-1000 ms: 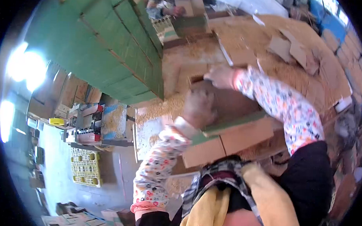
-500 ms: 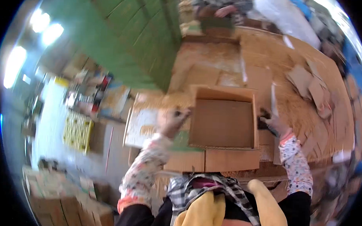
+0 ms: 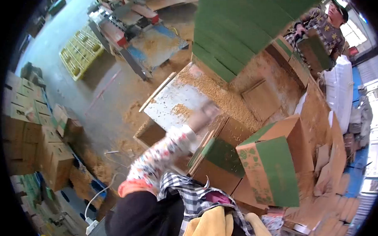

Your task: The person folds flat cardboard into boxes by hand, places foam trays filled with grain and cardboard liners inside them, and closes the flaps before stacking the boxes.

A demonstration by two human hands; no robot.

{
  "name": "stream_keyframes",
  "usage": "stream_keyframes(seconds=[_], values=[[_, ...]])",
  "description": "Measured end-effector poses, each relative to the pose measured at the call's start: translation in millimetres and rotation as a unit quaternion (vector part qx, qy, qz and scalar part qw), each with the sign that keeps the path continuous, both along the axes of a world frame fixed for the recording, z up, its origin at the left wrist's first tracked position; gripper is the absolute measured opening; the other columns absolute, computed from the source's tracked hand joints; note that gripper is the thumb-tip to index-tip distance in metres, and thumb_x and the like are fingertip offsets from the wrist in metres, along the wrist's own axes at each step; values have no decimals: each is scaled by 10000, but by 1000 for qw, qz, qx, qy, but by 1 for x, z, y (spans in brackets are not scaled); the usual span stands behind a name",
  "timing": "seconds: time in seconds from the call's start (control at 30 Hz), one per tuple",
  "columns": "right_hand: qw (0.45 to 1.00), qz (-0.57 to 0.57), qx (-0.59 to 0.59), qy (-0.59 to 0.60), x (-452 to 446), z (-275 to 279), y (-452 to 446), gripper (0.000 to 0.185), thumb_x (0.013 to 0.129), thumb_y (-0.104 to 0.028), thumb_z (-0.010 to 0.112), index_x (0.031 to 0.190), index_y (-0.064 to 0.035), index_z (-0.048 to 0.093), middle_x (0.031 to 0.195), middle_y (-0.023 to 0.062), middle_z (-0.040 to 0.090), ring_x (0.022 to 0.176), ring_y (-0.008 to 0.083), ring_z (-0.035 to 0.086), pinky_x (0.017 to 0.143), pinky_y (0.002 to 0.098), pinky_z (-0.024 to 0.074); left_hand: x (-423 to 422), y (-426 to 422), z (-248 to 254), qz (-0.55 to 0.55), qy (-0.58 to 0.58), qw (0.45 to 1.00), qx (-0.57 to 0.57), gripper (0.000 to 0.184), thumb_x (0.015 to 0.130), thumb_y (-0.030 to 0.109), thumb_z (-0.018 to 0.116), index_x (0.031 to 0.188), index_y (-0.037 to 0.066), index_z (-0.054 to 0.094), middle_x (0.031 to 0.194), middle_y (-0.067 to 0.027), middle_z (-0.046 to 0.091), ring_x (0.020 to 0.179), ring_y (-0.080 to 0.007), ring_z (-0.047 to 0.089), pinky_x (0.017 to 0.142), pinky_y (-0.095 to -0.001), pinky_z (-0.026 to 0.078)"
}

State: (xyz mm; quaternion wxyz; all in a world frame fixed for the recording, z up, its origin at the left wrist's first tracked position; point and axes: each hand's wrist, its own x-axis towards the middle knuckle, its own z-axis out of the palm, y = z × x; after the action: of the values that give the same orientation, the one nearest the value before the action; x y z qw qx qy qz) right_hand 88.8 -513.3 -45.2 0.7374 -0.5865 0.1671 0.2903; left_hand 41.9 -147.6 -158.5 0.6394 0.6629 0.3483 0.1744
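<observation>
My left hand (image 3: 205, 114) reaches forward over the work table, smeared by motion, so its fingers do not show clearly. It is at the upper edge of some flattened cardboard with a green band (image 3: 225, 157); I cannot tell whether it touches it. To the right, a brown and green cardboard box (image 3: 276, 171) stands tilted, with its open side away from me. My right hand is out of sight; only a bit of patterned sleeve (image 3: 272, 223) shows below the box.
Sawdust-like crumbs (image 3: 235, 105) cover the table around a white board (image 3: 168, 100). A tall green stack (image 3: 237, 32) rises ahead. At the far right a co-worker (image 3: 321, 31) holds a box. A yellow pallet (image 3: 81, 52) and stacked cartons (image 3: 56, 155) stand left.
My view has swung left. The open box, flat between my hands before, is now tilted at the right. My left hand is over the flattened cardboard, and my right hand has gone out of sight.
</observation>
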Motion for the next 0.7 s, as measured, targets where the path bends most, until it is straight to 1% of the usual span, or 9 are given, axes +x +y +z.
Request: stream_keyframes(seconds=[0.07, 0.1, 0.13, 0.23, 0.3, 0.37, 0.47, 0.57, 0.7], values=[[1000, -1, -13, -6, -5, 0, 35, 487, 858, -347, 574, 1224, -42, 469, 1194, 90, 530, 1070, 222, 509, 939, 343, 406, 8, 86, -78, 106, 237, 929, 264, 709, 819, 543, 489, 1328, 74, 335, 1352, -199, 361, 1182, -324, 421, 1016, -505, 242], [1000, 6, -18, -10, -3, 1, 55, 487, 859, -348, 573, 1224, -43, 470, 1194, 90, 530, 1070, 223, 509, 939, 345, 405, 6, 121, -60, 97, 323, 899, 281, 791, 809, 590, 456, 1349, 43, 271, 1414, -211, 253, 1264, -400, 296, 1026, -557, 182], [1000, 15, -23, -13, -1, 2, 75, 486, 859, -349, 572, 1224, -43, 470, 1193, 90, 530, 1071, 224, 508, 939, 347, 405, 17, 146, -116, 197, 301, 829, 429, 791, 791, 614, 450, 1304, 26, 321, 1346, -236, 330, 1253, -394, 293, 1032, -556, 165], [998, 54, -29, -24, 11, 2, 147, 485, 860, -353, 568, 1223, -45, 472, 1192, 89, 530, 1071, 228, 507, 938, 351, 405, 56, 157, -145, -79, 445, 804, 386, 639, 859, 504, 409, 1283, 29, 356, 1286, -223, 404, 1229, -390, 330, 1023, -556, 205], [995, 90, -24, -29, 23, -2, 202, 484, 861, -355, 565, 1223, -46, 472, 1191, 89, 530, 1071, 230, 506, 937, 355, 405, 62, 129, -165, -143, 376, 834, 378, 565, 830, 402, 455, 1251, 29, 399, 1253, -210, 432, 1198, -372, 362, 1001, -522, 244], [991, 130, -8, -26, 35, -15, 261, 484, 862, -357, 563, 1222, -47, 473, 1189, 88, 529, 1071, 232, 505, 937, 358, 405, 31, 67, -178, -165, 203, 891, 371, 502, 800, 299, 501, 1219, 29, 442, 1221, -198, 459, 1168, -354, 394, 979, -488, 284], [979, 198, 49, 3, 66, -91, 330, 473, 863, -358, 552, 1216, -52, 480, 1183, 83, 533, 1075, 242, 502, 932, 376, 403, -48, -2, -177, -100, -13, 947, 304, 435, 757, 145, 571, 1171, 29, 507, 1172, -179, 501, 1122, -326, 441, 945, -438, 343], [979, 181, 63, 71, 99, -185, 346, 454, 858, -324, 555, 1218, -57, 480, 1177, 80, 535, 1078, 247, 500, 927, 393, 401, -109, 6, -105, 8, 87, 975, 205, 394, 755, 159, 579, 1126, 41, 516, 1132, -153, 517, 1081, -344, 465, 923, -420, 365], [996, 49, -3, 73, 91, -155, 329, 440, 866, -279, 559, 1232, -53, 466, 1190, 80, 526, 1081, 241, 496, 936, 383, 397, -124, 9, -77, -18, 104, 968, 230, 374, 762, 107, 584, 1128, 51, 528, 1103, -155, 539, 1019, -329, 506, 880, -408, 403]])
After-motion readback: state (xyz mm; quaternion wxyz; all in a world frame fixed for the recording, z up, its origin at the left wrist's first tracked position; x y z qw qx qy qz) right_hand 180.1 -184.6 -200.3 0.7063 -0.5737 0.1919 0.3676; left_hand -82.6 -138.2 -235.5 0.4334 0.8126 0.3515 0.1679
